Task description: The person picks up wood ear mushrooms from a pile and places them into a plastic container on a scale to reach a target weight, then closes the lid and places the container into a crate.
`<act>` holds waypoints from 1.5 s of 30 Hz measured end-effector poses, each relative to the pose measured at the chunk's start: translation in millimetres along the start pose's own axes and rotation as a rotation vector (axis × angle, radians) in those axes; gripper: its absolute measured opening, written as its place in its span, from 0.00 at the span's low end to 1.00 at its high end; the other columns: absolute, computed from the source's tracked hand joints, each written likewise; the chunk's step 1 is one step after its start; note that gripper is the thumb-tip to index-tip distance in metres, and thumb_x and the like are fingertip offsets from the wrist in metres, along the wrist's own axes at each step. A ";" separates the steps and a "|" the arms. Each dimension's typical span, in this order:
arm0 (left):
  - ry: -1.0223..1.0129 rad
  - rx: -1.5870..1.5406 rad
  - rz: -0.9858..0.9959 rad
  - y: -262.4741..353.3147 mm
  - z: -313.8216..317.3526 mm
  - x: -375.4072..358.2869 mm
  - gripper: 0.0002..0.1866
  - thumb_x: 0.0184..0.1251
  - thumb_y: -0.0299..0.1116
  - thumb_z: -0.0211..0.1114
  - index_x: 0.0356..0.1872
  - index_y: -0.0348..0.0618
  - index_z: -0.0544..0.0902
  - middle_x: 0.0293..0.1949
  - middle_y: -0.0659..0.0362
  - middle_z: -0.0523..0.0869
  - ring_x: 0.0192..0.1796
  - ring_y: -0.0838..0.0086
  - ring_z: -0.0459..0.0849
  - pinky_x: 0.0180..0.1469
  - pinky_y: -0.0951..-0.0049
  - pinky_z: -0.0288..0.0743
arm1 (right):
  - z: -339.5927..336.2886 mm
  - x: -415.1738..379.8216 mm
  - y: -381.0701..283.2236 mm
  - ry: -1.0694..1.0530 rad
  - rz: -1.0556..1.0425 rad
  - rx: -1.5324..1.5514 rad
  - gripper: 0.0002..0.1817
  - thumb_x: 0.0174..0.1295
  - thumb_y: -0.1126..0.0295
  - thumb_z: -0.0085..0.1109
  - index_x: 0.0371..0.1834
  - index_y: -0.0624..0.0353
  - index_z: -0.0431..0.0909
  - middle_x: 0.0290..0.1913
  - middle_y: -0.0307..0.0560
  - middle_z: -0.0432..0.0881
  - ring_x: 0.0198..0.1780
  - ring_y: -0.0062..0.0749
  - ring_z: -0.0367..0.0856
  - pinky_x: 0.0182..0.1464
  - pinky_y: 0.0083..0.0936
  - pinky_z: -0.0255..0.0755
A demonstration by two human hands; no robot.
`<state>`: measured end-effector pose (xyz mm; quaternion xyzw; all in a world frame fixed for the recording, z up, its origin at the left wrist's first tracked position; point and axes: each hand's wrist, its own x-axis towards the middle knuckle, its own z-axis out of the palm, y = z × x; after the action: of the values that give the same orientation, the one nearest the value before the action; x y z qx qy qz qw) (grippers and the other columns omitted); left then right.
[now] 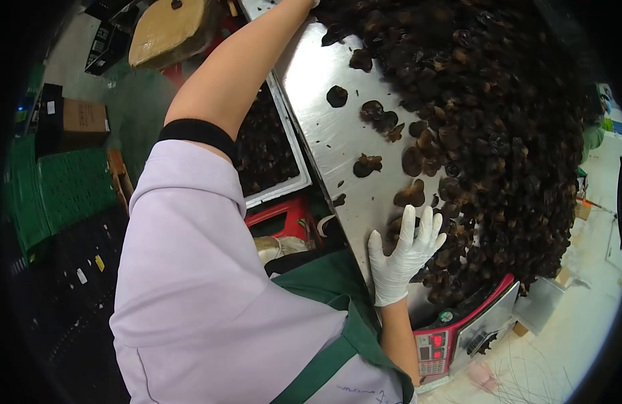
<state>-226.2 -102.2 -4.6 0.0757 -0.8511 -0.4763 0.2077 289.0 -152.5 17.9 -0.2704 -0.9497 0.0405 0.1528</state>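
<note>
My right hand [405,256], in a white glove, is spread open with its palm down at the near edge of a metal table [331,135]. Its fingertips touch or hover over loose dark brown, wood-ear-like pieces [410,194]; nothing is gripped. My left arm [240,74] reaches up and out past the top edge of the frame, so the hand itself is out of sight and only a sliver of white glove shows. A large heap of the same dark pieces [493,135] covers the far side of the table.
A red scale [432,347] with a lit display stands by my right forearm. Below the table edge are a white-rimmed tray [280,190] of dark pieces and a red stool [284,215]. Green crates [78,182], a cardboard box [85,116] and a yellowish block [168,30] lie left.
</note>
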 end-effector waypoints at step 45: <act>-0.086 -0.027 0.027 -22.3 6.6 13.5 0.18 0.73 0.56 0.56 0.44 0.53 0.78 0.35 0.50 0.89 0.40 0.47 0.86 0.41 0.49 0.74 | 4.6 -6.3 -3.3 0.072 0.010 -0.002 0.36 0.64 0.46 0.61 0.77 0.33 0.66 0.73 0.49 0.63 0.76 0.51 0.58 0.72 0.66 0.49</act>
<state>-242.7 -113.5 -22.6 0.0408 -0.8538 -0.4875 0.1784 290.9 -158.6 12.4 -0.2764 -0.9423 0.0303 0.1865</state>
